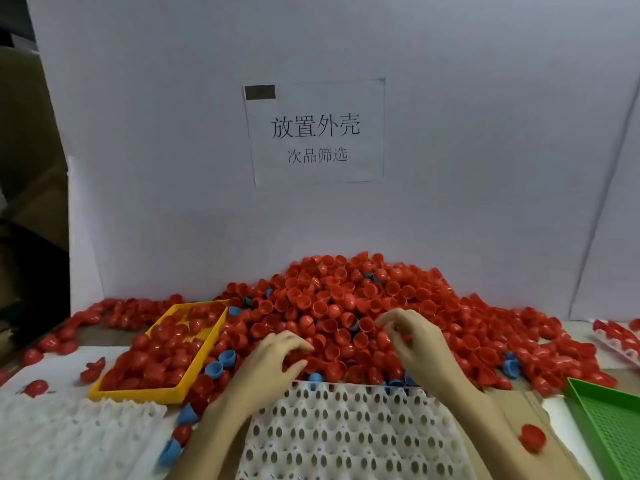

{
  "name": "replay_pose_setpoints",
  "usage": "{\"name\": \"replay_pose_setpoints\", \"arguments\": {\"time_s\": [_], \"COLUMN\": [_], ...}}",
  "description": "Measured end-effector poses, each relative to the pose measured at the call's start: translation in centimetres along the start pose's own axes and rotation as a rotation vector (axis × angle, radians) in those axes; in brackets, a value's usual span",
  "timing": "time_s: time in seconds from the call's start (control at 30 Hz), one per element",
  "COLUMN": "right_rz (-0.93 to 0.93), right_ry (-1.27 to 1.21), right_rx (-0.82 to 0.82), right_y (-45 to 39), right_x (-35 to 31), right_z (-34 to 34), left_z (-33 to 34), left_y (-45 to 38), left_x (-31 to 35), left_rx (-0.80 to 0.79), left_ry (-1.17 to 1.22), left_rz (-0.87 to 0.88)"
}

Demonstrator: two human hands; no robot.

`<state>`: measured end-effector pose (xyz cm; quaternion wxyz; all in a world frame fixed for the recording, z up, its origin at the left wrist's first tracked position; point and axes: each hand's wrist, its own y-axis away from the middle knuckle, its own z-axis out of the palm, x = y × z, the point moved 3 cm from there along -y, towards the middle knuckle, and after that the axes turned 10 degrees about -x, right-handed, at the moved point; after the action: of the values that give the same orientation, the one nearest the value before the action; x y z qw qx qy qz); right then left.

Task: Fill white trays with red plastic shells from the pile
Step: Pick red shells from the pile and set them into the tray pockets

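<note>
Both curled hands, left hand (273, 355) and right hand (412, 337), in the red shells (332, 299), grasp unclear.

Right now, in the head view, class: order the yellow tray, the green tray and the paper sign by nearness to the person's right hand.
From the right hand:
1. Green tray, lower right on the table.
2. Yellow tray, left, beyond the left hand, holding red shells.
3. Paper sign, high on the back wall.

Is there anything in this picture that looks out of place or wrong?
Yes. Blue shells are mixed into the red shell pile, mostly along its near edge beside the yellow tray. One red shell lies alone to the right of the white tray, near the green tray.
</note>
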<state>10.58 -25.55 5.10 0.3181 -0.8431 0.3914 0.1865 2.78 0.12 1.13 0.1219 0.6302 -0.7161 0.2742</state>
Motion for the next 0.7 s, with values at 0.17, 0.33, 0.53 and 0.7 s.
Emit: {"name": "replay_pose_setpoints", "arguments": {"time_s": [0.17,0.33,0.53,0.7], "right_rz": [-0.023,-0.032,-0.068,-0.116], "right_ry": [0.103,0.074,0.015,-0.14], "right_rx": [-0.24,-0.291,-0.274,-0.209], "right_y": [-1.3,-1.3,-0.9,-0.8], "right_x": [-0.1,-0.2,-0.7,-3.0], "right_z": [2.8,3.6,2.5,1.1], "left_z": [1.9,2.0,1.0,-1.8], "left_y": [-0.7,-1.1,-1.0,-0.8], "left_x": [-0.3,-0.8,-0.8,2.1], "left_rx": [-0.036,0.063,0.203,0.331], "left_ry": [-0.207,-0.17,-0.024,0.294], "left_rz": [0.047,0.014,-0.051,-0.014]}}
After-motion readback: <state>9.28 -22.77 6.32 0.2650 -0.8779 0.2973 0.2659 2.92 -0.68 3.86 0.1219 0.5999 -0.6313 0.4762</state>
